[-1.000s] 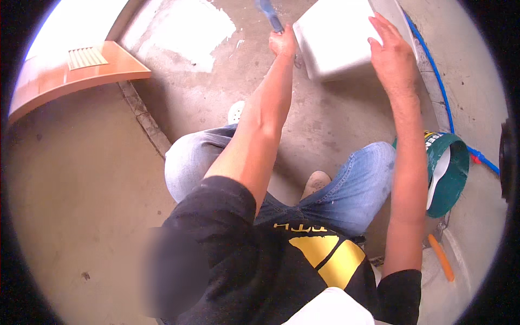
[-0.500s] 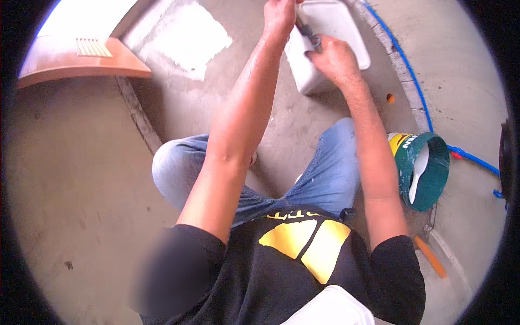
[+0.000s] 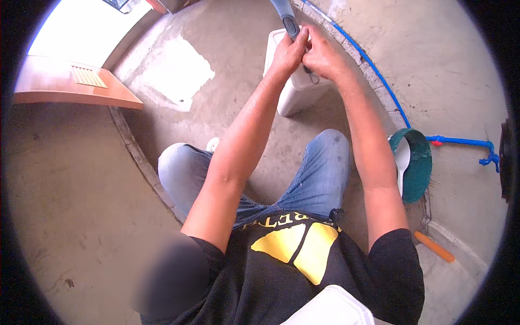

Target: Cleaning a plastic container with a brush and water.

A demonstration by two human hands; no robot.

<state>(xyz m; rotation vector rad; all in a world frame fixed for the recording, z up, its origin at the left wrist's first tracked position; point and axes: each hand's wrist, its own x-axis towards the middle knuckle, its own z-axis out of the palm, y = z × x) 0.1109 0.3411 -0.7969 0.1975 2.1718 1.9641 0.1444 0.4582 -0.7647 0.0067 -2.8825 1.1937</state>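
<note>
A long grey-blue handled tool (image 3: 286, 13) with a dark textured grip slants up past the top edge, so its far end is out of view. My left hand (image 3: 290, 53) is closed around it just below the grip. Pressed up against it, my right hand (image 3: 323, 58) is closed too, at the tool's lower part, where a dark end with a small loop shows below the fingers. What kind of tool it is, I cannot make out. Beneath both hands stands a white plastic box-like container (image 3: 297, 96) on the concrete floor.
To the right, a tilted green bucket (image 3: 420, 168) holds a white spoon-like scoop (image 3: 402, 162). Blue pipe (image 3: 374, 65) runs along the wall. An orange tube (image 3: 435, 247) lies low at right. At left are a wooden board (image 3: 81, 97) and a white floor patch (image 3: 181, 70).
The head view has shifted, so the container and floor sit lower. My hands have come together on the tool, and its grey-blue handle now shows above them.
</note>
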